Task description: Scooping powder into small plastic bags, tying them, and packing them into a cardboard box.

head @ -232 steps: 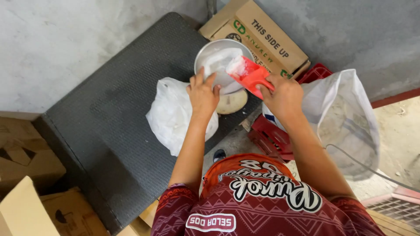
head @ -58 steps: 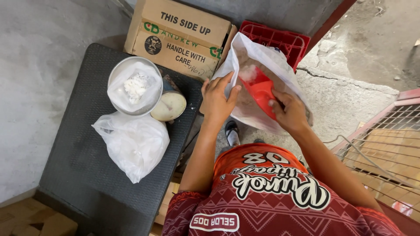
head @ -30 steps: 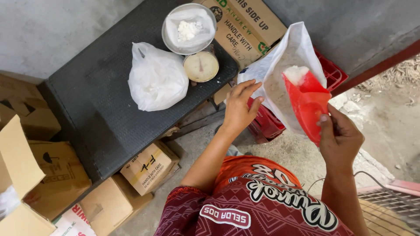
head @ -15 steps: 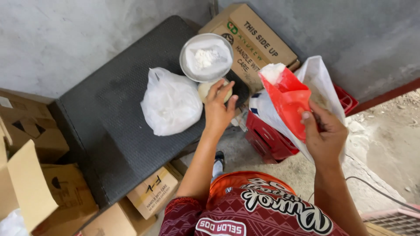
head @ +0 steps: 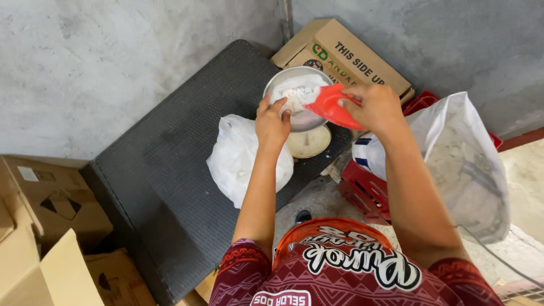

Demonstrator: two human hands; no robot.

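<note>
A metal bowl (head: 283,85) lined with clear plastic sits on a round weighing scale (head: 309,141) at the far edge of a dark table (head: 170,181). White powder lies inside it. My left hand (head: 272,122) grips the bowl's near rim and the plastic lining. My right hand (head: 374,105) holds a red scoop (head: 334,107) tilted over the bowl. A large white sack (head: 459,164) stands open to the right, below my right arm.
A tied white plastic bag (head: 238,156) lies on the table beside my left forearm. A cardboard box (head: 345,56) rests against the concrete wall behind the bowl. A red crate (head: 368,181) sits under the sack. More cardboard boxes (head: 45,209) stand at the left.
My right hand lifted the red scoop out of the sack and carried it left over the bowl. My left hand moved from the sack's mouth to the bowl's rim.
</note>
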